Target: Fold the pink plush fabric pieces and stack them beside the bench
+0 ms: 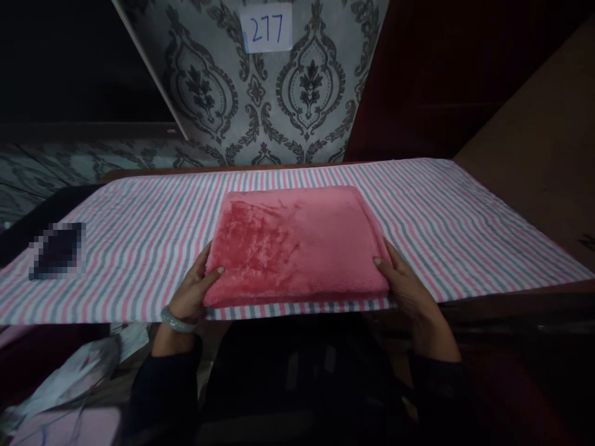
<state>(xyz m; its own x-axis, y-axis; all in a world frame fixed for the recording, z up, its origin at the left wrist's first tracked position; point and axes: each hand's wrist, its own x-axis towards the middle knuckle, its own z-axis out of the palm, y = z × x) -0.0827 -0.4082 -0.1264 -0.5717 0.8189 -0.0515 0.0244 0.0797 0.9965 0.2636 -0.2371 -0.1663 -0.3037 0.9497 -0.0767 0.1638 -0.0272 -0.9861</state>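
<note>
A folded pink plush cloth (pixel 297 244) lies on a table covered by a pink, grey and white striped sheet (pixel 139 241). My left hand (pixel 194 290) grips the cloth's near left corner, thumb on top, fingers under the edge. A pale green bangle (pixel 177 321) sits on that wrist. My right hand (pixel 405 286) holds the near right corner the same way. The cloth rests flat near the table's front edge.
A patterned grey wall panel (pixel 260 99) with a white label reading 277 (pixel 266 28) stands behind the table. A dark blurred object (pixel 58 249) lies on the sheet at far left. Crumpled pale material (pixel 69 371) sits below the table's left edge. A brown surface (pixel 539 155) flanks the right.
</note>
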